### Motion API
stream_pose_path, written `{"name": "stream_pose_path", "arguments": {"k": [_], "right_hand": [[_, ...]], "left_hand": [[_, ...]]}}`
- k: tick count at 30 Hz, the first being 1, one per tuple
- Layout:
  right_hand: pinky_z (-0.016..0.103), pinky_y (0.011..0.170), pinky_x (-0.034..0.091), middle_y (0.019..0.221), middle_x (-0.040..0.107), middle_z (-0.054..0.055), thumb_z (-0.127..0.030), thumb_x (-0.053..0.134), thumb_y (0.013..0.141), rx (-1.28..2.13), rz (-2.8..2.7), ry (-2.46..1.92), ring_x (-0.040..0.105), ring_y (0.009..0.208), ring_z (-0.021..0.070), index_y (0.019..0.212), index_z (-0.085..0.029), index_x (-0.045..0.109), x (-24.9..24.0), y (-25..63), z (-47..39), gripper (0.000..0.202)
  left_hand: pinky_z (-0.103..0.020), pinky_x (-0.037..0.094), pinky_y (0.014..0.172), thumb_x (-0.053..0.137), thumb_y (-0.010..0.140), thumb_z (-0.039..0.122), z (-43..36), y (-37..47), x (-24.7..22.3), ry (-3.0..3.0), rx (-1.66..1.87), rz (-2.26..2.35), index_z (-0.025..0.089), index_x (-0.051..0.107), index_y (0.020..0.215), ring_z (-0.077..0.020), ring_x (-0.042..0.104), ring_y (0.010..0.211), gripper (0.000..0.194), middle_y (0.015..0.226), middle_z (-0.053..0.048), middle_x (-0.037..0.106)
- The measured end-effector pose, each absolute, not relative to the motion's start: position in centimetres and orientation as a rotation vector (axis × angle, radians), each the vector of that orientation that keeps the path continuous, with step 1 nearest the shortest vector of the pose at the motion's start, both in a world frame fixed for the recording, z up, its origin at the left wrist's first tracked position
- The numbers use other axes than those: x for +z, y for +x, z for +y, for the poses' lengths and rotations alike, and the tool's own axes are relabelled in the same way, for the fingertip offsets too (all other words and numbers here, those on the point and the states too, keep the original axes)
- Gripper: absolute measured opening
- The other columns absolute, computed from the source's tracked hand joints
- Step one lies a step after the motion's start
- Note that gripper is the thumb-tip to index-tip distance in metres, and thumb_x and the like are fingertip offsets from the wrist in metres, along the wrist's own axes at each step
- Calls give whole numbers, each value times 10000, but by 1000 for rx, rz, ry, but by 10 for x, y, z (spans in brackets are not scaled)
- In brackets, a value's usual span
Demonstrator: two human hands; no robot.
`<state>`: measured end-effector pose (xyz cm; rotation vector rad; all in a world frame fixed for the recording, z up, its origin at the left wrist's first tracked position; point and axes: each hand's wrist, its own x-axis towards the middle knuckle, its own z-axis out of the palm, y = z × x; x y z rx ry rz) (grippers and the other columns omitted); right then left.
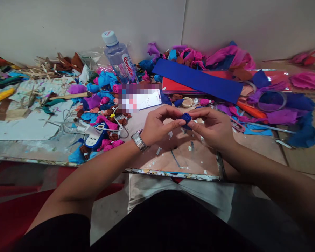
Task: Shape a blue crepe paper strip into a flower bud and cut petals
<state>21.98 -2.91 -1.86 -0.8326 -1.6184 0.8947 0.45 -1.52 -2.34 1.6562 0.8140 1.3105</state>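
Between both hands, above the near part of the table, is a small dark blue crepe-paper rose (pixel 186 119). My left hand (pixel 162 123), with a metal watch at the wrist, pinches it from the left between thumb and fingers. From the other side my right hand (pixel 212 126) grips it, with thumb and forefinger touching its edge. Just beyond the fingers lies another small dark blue paper piece (pixel 179 102), near a tape ring (pixel 187 102). A long strip of blue paper (pixel 199 78) rests across a red stack (pixel 173 85) behind the hands.
A clear bottle (pixel 120 59) with a white cap stands at the back. A phone (pixel 149 99) lies left of centre. Several paper flowers surround a power strip (pixel 96 138) with cables. Scissors (pixel 237 124) and an orange cutter (pixel 252 111) are at right. Paper scraps (pixel 159 150) dot the tabletop.
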Motion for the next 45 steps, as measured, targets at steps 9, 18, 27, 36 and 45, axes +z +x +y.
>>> {"name": "stream_pose_path", "arguments": {"k": [9,18,27,36,45], "right_hand": [[464,965,608,1028,806,6,-376,896,832,870,-1589,-871,751,1022,247,965,-322,792,-19,219,-30,178],[503,931,601,1010,771,32,-450,882,841,832,-1623,-941,724,1012,273,936,-325,772,-18,220,-30,192],[445,847,571,983,703,47,-505,718,966,833,-1671,-913,663,929,246,994,-306,723,-15,221,-31,202],[476,908,524,1034,678,49,-393,785,919,578,-1856,-927,636,993,270,899,-300,691,-13,223,-31,134],[477,923,519,1027,667,56,-390,743,945,717,-1764,-894,630,1010,271,846,-283,665,-18,222,-27,165]], "left_hand": [[-285,581,816,903,803,401,-15,6,-23,1667,1336,769,189,720,958,-133,697,865,320,935,-32,740],[-346,560,919,832,883,370,-17,3,-22,1854,1243,735,260,762,1214,-188,721,1056,356,1215,-70,785],[-321,582,884,830,874,379,-12,3,-24,1512,1171,787,193,710,1105,-160,716,962,320,1069,-59,759],[-255,557,747,861,791,320,-5,4,-30,1204,1160,790,183,675,1022,-103,680,755,327,889,-1,740],[-234,561,704,851,756,271,-6,5,-29,1195,1145,760,186,678,980,-98,686,724,296,858,0,744]]}}
